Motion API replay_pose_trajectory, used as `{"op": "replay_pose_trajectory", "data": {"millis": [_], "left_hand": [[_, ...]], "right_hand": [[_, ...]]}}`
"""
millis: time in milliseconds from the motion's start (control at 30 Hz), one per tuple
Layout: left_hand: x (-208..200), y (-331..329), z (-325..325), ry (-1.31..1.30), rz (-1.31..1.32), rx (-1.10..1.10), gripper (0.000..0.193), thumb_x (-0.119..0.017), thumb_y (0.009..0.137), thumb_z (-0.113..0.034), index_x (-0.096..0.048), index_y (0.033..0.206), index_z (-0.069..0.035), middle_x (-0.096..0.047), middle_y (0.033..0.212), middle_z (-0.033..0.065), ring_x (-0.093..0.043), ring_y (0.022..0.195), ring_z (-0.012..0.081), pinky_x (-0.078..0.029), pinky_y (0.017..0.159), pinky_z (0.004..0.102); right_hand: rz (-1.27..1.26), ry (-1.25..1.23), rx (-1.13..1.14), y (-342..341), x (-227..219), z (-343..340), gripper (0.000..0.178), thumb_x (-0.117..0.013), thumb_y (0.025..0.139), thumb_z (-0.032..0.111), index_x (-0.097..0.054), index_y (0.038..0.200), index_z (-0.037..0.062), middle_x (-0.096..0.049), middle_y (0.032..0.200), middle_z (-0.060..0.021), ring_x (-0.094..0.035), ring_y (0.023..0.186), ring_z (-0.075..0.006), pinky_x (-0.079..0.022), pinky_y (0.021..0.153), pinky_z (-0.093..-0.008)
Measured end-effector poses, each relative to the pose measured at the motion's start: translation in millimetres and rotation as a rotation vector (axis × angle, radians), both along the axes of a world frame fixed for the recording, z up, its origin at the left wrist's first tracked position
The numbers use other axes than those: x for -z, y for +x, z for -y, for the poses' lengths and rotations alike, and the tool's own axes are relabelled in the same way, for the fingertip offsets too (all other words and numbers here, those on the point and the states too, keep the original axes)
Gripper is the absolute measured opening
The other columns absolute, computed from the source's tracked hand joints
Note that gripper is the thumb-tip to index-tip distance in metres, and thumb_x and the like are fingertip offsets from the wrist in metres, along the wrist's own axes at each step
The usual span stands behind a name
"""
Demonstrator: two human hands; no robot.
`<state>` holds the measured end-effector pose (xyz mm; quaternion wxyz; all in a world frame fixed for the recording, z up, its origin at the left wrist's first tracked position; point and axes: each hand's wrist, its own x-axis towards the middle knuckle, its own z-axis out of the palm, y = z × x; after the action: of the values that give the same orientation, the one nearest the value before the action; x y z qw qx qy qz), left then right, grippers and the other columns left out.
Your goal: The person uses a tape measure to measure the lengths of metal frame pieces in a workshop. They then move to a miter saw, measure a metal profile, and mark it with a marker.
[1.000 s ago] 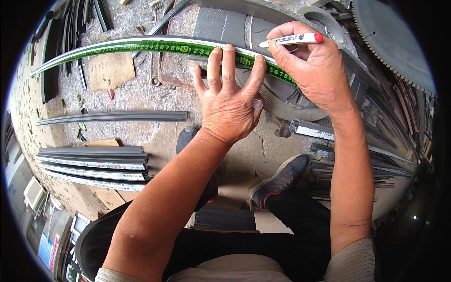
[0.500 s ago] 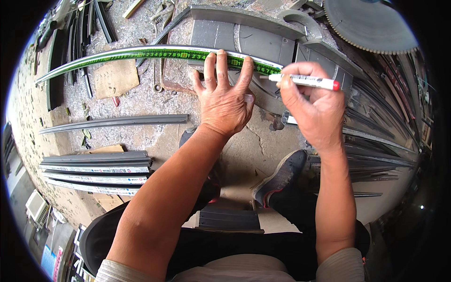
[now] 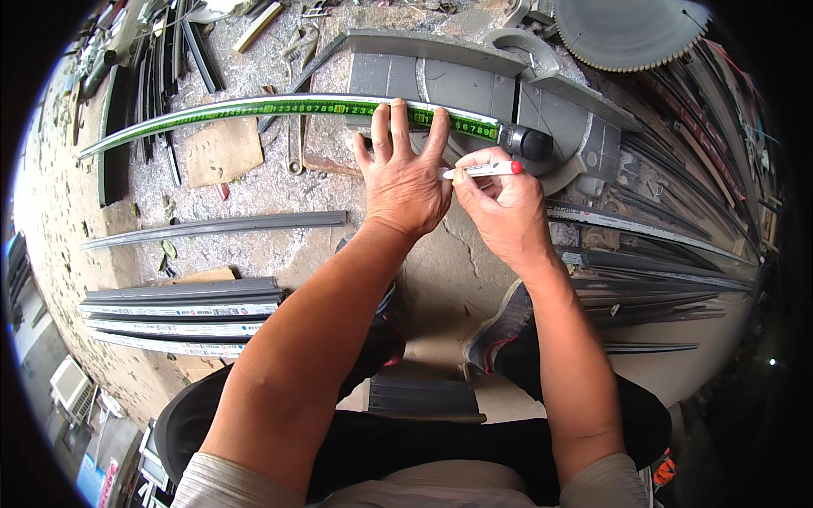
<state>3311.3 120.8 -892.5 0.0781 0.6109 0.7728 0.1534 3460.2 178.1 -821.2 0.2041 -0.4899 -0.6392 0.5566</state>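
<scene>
A green tape measure (image 3: 296, 109) lies stretched along a long, slim metal strip (image 3: 135, 134). Its dark case (image 3: 527, 143) rests at the right end, over the grey saw base (image 3: 470, 83). My left hand (image 3: 400, 173) has its fingers spread, with the fingertips pressing on the tape and strip. My right hand (image 3: 504, 199) pinches a white marker pen (image 3: 491, 169) with a red end. The pen's tip meets the thumb side of my left hand, where a small pale piece like a cap is partly hidden.
A round toothed saw blade (image 3: 631, 34) stands at the upper right. Dark metal profiles (image 3: 178, 309) lie stacked at the left, and more (image 3: 652, 220) fan out at the right. A wrench (image 3: 295, 148) and a cardboard piece (image 3: 223, 154) lie beyond my left arm.
My right hand has moved left and slightly down with the marker pen, bringing its tip to my left hand. The tape's case has come into sight. My left hand still presses the tape.
</scene>
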Motion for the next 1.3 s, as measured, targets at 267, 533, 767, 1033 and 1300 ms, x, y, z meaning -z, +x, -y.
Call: {"op": "replay_pose_trajectory", "data": {"millis": [267,533,767,1033,1300], "left_hand": [[-2,0,0,-0.038,0.004,0.005,0.084,-0.069,0.093,-0.048,-0.042,0.170,-0.026,-0.025,0.174,0.0312,-0.022,0.162,0.0511,-0.023,0.120,0.0802],[-6,-3,1,-0.095,-0.030,0.033,0.087,-0.064,0.095,-0.047,-0.036,0.174,-0.025,-0.021,0.176,0.0334,-0.019,0.163,0.0539,-0.022,0.122,0.0802],[-9,-1,-2,-0.130,-0.033,0.028,0.088,-0.067,0.099,-0.047,-0.031,0.176,-0.026,-0.021,0.175,0.0343,-0.019,0.162,0.0563,-0.024,0.123,0.0786],[-12,-4,-1,-0.123,-0.034,0.037,0.093,-0.074,0.093,-0.043,-0.033,0.175,-0.026,-0.024,0.174,0.0328,-0.022,0.160,0.0562,-0.026,0.123,0.0782],[-24,-3,-5,-0.175,-0.045,0.057,0.090,-0.071,0.094,-0.040,-0.033,0.175,-0.024,-0.026,0.173,0.0344,-0.023,0.160,0.0566,-0.027,0.124,0.0753]], "right_hand": [[-0.084,0.024,0.022,0,21,8,0.011,-0.076,0.106,0.013,-0.073,0.109,0.0025,-0.077,0.090,-0.0051,-0.069,0.079,-0.0107,-0.055,0.072,-0.0309],[-0.013,-0.027,0.093,-12,28,15,0.014,-0.077,0.106,0.014,-0.073,0.106,0.0008,-0.076,0.089,-0.0012,-0.067,0.080,-0.0060,-0.053,0.070,-0.0257],[-0.023,-0.058,0.271,-13,32,24,0.020,-0.076,0.106,0.021,-0.074,0.102,0.0010,-0.078,0.079,-0.0089,-0.070,0.068,-0.0141,-0.055,0.064,-0.0352],[0.019,-0.003,0.364,58,13,84,0.020,-0.077,0.107,0.018,-0.070,0.097,0.0009,-0.072,0.078,-0.0005,-0.061,0.067,-0.0062,-0.049,0.060,-0.0281],[-0.019,-0.773,0.542,99,79,121,0.030,-0.074,0.110,0.031,-0.068,0.099,0.0034,-0.073,0.086,-0.0048,-0.062,0.066,-0.0088,-0.050,0.057,-0.0266]]}}
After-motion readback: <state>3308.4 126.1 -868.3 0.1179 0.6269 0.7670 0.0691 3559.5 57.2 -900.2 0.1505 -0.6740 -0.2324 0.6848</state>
